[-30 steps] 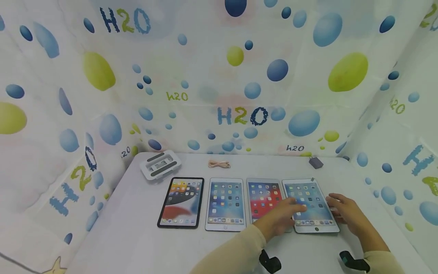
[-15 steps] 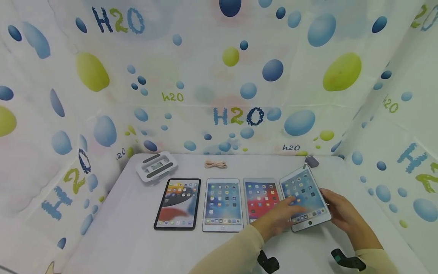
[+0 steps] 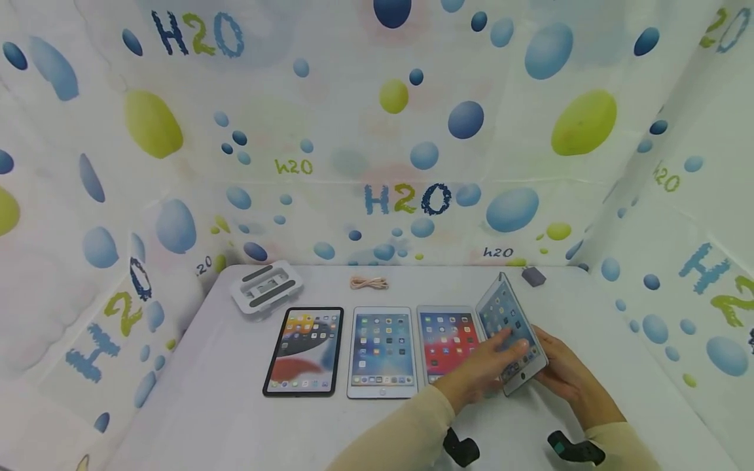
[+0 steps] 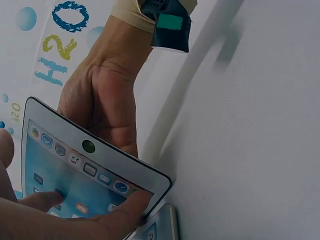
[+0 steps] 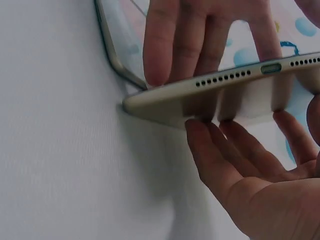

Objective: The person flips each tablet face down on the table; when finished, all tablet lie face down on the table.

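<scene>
A white-framed tablet (image 3: 501,309) stands steeply tilted at the row's right end, its right side raised and its lit screen turned to the left. My right hand (image 3: 568,373) is behind it, fingertips against the back and thumb by the side edge, as the right wrist view shows at the tablet's metal back (image 5: 165,111). In front of the screen is my left hand (image 3: 478,369), fingers extended, thumb and forefinger over the glass; whether every fingertip touches is unclear. Partly covered by that hand, a tablet with a red wallpaper (image 3: 446,337) lies flat beside it.
Left of these lie a blue-screen white tablet (image 3: 381,353) and a black-framed tablet (image 3: 303,353). Behind them are a white plastic case (image 3: 268,288), a coiled pinkish cable (image 3: 369,282) and a dark charger block (image 3: 533,276). A patterned curtain (image 3: 330,144) rises behind the white table (image 3: 200,405).
The rightmost tablet has gone from lying flat to steeply tilted, its right side lifted by my right hand. That hand has moved left and behind it. My left hand stays near the screen.
</scene>
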Motion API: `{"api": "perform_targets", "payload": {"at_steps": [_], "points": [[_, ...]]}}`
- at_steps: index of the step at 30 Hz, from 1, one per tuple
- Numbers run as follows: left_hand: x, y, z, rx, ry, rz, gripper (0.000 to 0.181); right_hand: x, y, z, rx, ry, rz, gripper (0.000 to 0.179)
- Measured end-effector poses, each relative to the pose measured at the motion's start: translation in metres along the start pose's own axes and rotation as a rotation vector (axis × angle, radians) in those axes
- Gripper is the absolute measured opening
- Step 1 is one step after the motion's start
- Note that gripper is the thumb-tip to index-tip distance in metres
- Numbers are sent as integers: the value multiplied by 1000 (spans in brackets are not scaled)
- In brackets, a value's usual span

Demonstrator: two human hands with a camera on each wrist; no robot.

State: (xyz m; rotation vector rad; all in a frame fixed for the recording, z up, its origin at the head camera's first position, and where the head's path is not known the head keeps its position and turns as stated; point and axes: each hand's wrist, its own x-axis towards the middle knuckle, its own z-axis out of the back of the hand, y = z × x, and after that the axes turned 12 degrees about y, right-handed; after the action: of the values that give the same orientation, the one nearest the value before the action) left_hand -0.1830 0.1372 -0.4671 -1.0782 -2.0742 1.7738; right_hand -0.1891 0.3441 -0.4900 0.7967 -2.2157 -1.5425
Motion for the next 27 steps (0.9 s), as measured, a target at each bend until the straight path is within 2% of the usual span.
{"api": "perform_targets", "payload": {"at_steps": [5,10,15,20,23,27], "points": [[1,-1,2,-17,-16,-8,63,5,-3,-11,-152,-146,-30,39],[-3,-10,-1,-75,-36,-48,65,13,2,-27,-282,-258,-63,62],[-8,-17,-3,-153,-44,-106,63,21,9,-42,-353,-357,-90,66],[-10,-19,-1,-279,-1,-191,58,15,15,-35,-462,-455,-132,70],[-11,-21,0,-346,22,-235,57,7,20,-22,-408,-531,-139,68],[-10,-19,-4,-335,-17,-235,54,-2,23,-7,-208,-585,-52,32]]}}
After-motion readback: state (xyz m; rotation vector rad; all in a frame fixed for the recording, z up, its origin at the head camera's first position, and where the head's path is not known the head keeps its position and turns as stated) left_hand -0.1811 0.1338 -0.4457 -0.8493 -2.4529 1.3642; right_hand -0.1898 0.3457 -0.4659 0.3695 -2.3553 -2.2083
